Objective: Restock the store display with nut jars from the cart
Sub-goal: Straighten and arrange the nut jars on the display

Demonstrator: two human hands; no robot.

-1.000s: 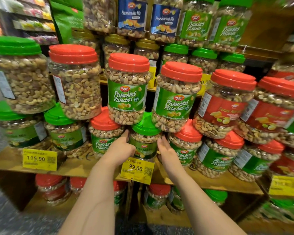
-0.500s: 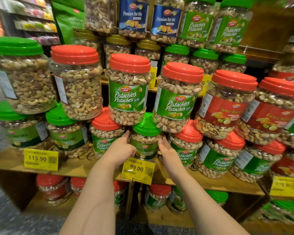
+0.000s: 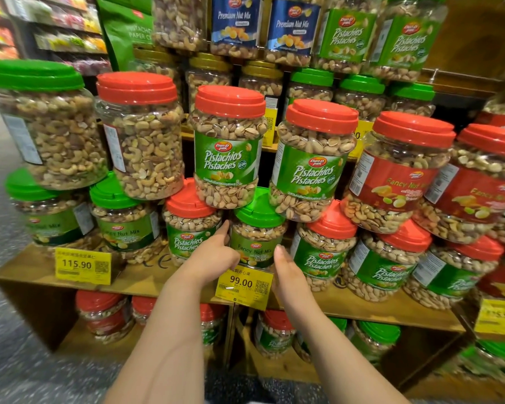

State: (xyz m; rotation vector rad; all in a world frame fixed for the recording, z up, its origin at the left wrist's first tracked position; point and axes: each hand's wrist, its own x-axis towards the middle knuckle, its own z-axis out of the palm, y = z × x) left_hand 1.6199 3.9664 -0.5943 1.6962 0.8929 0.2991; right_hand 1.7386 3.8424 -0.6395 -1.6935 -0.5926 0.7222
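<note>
Both hands flank the green-lidded Fancy Nut Mix jar (image 3: 255,240) on the wooden shelf (image 3: 391,304): the left hand (image 3: 213,255) touches its side with fingers extended, while the right hand (image 3: 287,268) is released, flat just beside it, above the yellow price tag (image 3: 244,282)

both hands (image 3: 213,255) outstretched, fingers loose

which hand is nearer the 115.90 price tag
Left. The left hand is right of the 115.90 tag; the right hand is farther right, past the 99.00 tag.
</note>
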